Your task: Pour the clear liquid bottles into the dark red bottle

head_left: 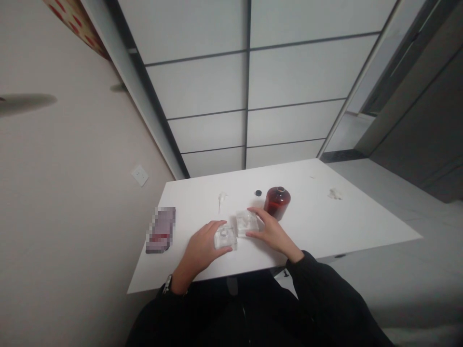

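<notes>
My left hand is closed around a small square clear glass bottle, thumb on its near side and fingers at its far side. A round opening shows in the bottle's top. Just to the right, my right hand grips a second square clear container between thumb and fingers; whether it has an opening cannot be made out. Behind the right hand stands a dark red-brown bottle with a bare neck. A small black cap lies beside it. A whitish nozzle with a thin tube rests farther left.
The white table carries all of this. A pixelated phone-like object lies at its left edge, and crumpled whitish tissue at the right. A wall with a socket borders the left; white panelled doors rise behind.
</notes>
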